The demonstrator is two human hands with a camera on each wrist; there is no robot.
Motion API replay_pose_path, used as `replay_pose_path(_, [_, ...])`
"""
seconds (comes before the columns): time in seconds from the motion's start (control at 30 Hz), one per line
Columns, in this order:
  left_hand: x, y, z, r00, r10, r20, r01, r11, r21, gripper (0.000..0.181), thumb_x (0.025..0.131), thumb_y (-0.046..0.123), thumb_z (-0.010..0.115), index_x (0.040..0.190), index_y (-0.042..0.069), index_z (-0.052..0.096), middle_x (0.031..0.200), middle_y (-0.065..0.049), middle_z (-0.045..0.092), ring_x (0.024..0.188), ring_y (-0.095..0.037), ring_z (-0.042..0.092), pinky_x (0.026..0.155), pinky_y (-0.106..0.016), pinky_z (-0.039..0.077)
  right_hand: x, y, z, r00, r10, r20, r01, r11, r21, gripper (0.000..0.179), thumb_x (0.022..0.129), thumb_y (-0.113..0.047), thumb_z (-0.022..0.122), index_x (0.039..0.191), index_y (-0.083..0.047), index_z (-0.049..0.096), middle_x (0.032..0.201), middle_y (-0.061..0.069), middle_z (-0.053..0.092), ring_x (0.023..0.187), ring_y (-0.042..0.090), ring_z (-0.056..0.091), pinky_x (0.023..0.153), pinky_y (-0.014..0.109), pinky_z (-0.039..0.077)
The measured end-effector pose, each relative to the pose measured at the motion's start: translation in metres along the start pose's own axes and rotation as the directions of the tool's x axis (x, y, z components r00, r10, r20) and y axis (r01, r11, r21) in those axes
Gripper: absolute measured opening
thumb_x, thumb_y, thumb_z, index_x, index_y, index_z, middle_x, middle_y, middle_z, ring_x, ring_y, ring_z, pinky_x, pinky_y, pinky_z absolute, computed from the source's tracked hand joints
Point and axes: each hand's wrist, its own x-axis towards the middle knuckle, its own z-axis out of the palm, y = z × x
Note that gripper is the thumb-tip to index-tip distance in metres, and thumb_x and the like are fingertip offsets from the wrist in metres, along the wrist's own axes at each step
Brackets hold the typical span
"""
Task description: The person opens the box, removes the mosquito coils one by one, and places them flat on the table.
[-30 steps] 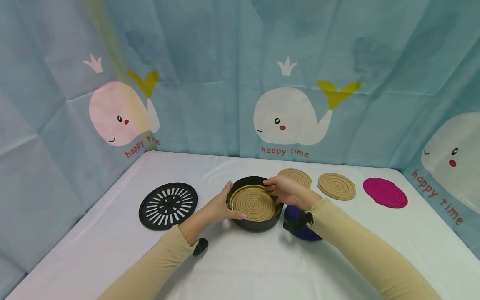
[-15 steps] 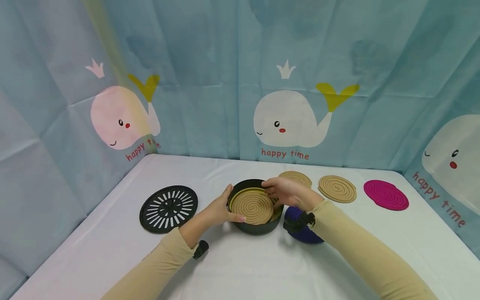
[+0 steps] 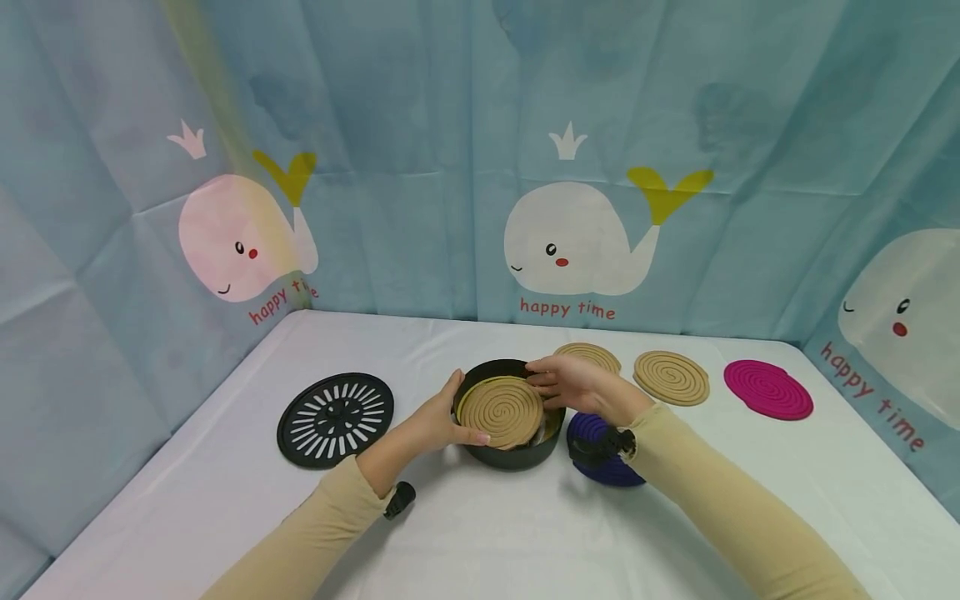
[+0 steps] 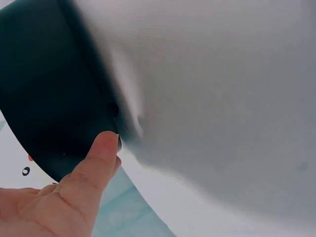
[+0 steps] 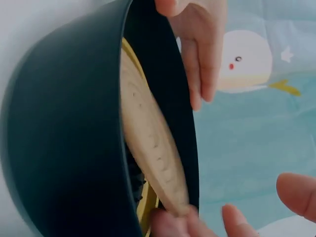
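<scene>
A dark round mosquito coil holder (image 3: 517, 458) stands mid-table with a yellow inner rim (image 5: 144, 210). My left hand (image 3: 435, 421) grips its left side, thumb near the front and fingers around the outside. Inside, a beige mosquito coil (image 3: 501, 412) lies tilted, its right edge raised off the inner part. At that edge is my right hand (image 3: 581, 385); in the right wrist view its fingertips (image 5: 173, 224) touch the coil while the thumb stays apart. The left wrist view shows only my left thumb (image 4: 101, 153) against the holder's dark wall (image 4: 44, 94).
A black slotted lid (image 3: 335, 421) lies at the left. Two beige coils, one at the back (image 3: 588, 354) partly behind my right hand, and another beige coil (image 3: 671, 377) lie right of the holder. Further right is a magenta coil (image 3: 768, 389); a purple coil (image 3: 611, 471) sits under my right wrist.
The beige coil in the holder has gone from nearly flat to tilted, its right edge rising and the coil shifting slightly left. My left hand keeps its grip on the holder.
</scene>
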Motion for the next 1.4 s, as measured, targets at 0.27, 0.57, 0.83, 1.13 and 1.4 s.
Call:
replay_pose_path(0.27, [0.000, 0.001, 0.000, 1.000, -0.002, 0.002, 0.002, 1.000, 0.014, 0.115, 0.076, 0.024, 0.085, 0.155, 0.000, 0.005, 0.158, -0.019, 0.021, 0.141, -0.040, 0.025, 0.112, -0.053, 0.025, 0.003, 0.004, 0.001, 0.998, -0.055, -0.043, 0.055, 0.998, 0.003, 0.052, 0.100, -0.001, 0.043, 0.146, 0.014, 0.023, 0.135, 0.028, 0.043, 0.122, 0.032, 0.048, 0.108, 0.044, 0.035])
replay_pose_path(0.57, [-0.003, 0.002, 0.001, 1.000, 0.003, 0.020, -0.003, 1.000, 0.007, 0.115, 0.077, 0.024, 0.085, 0.155, 0.000, 0.004, 0.158, -0.020, 0.019, 0.142, -0.040, 0.023, 0.113, -0.053, 0.023, 0.007, 0.014, 0.011, 0.997, -0.052, -0.054, 0.044, 0.990, -0.133, 0.038, 0.094, 0.004, 0.053, 0.129, 0.016, 0.047, 0.102, 0.011, 0.061, 0.092, 0.017, 0.058, 0.084, 0.031, 0.050])
replay_pose_path(0.83, [-0.006, 0.002, 0.003, 1.000, 0.011, 0.004, -0.011, 1.000, 0.012, 0.116, 0.076, 0.023, 0.085, 0.155, -0.001, 0.005, 0.157, -0.021, 0.020, 0.141, -0.041, 0.025, 0.112, -0.054, 0.025, 0.002, 0.023, 0.013, 0.998, -0.068, -0.018, 0.066, 0.995, -0.077, 0.051, 0.094, 0.009, 0.047, 0.143, 0.010, 0.034, 0.122, 0.021, 0.055, 0.096, 0.020, 0.061, 0.085, 0.039, 0.052])
replay_pose_path(1.13, [-0.005, 0.000, 0.003, 1.000, -0.008, 0.001, 0.008, 1.000, 0.026, 0.116, 0.075, 0.026, 0.085, 0.156, 0.001, 0.006, 0.158, -0.019, 0.020, 0.141, -0.040, 0.025, 0.112, -0.053, 0.026, -0.016, 0.021, -0.002, 0.989, -0.146, -0.013, 0.146, 0.989, -0.006, 0.056, 0.098, 0.007, 0.040, 0.150, 0.010, 0.019, 0.127, 0.024, 0.052, 0.092, 0.015, 0.065, 0.081, 0.032, 0.055])
replay_pose_path(1.4, [-0.003, 0.001, 0.003, 1.000, -0.003, -0.016, 0.003, 1.000, 0.024, 0.115, 0.076, 0.024, 0.086, 0.155, 0.001, 0.007, 0.158, -0.020, 0.021, 0.140, -0.041, 0.026, 0.111, -0.054, 0.027, -0.047, 0.012, -0.023, 0.975, -0.222, -0.024, 0.223, 0.972, 0.069, 0.059, 0.099, 0.007, 0.040, 0.150, 0.011, 0.010, 0.123, 0.020, 0.052, 0.095, 0.012, 0.065, 0.083, 0.030, 0.055])
